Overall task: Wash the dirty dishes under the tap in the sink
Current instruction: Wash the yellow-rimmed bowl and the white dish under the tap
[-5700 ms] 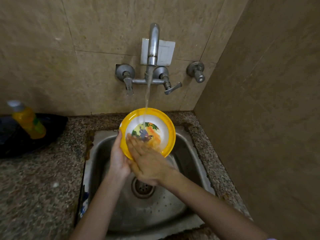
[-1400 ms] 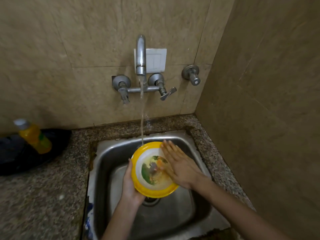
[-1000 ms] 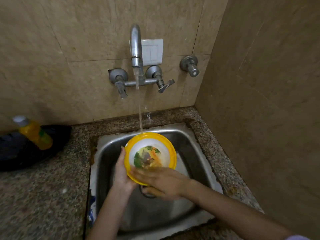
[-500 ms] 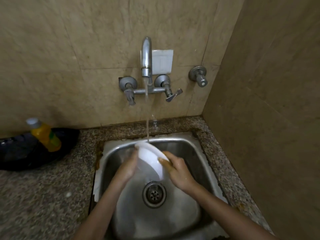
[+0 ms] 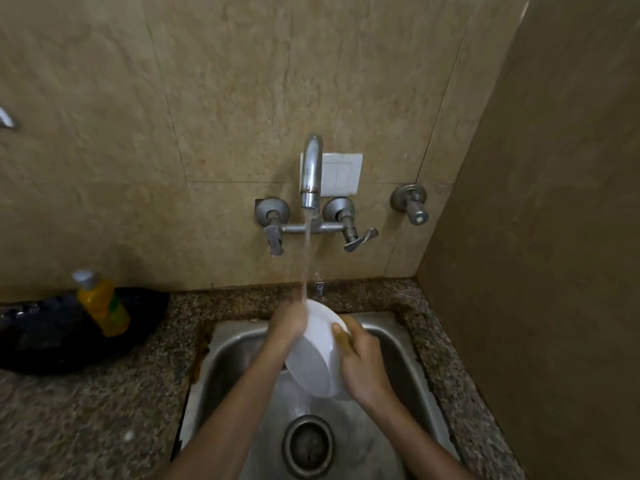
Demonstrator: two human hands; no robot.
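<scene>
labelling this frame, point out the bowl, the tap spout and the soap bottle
bowl (image 5: 311, 362), head view, white underside
tap spout (image 5: 310, 171), head view, curved metal neck
soap bottle (image 5: 104, 308), head view, yellow body

No legible text or labels

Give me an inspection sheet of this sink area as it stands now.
Surface: speckled granite counter around a steel sink; drain uncovered.
Job's things: round white-backed bowl held tilted under the water stream from the chrome wall tap, underside facing the camera.
Clutter: yellow plastic bottle with a pale cap, leaning on a dark bag on the counter.
Hands: left hand on the bowl's upper left edge, blurred; right hand gripping its right rim.
Cables: nothing seen.
Surroundings: beige tiled walls; white switch plate behind the tap; separate round valve to its right.
</scene>
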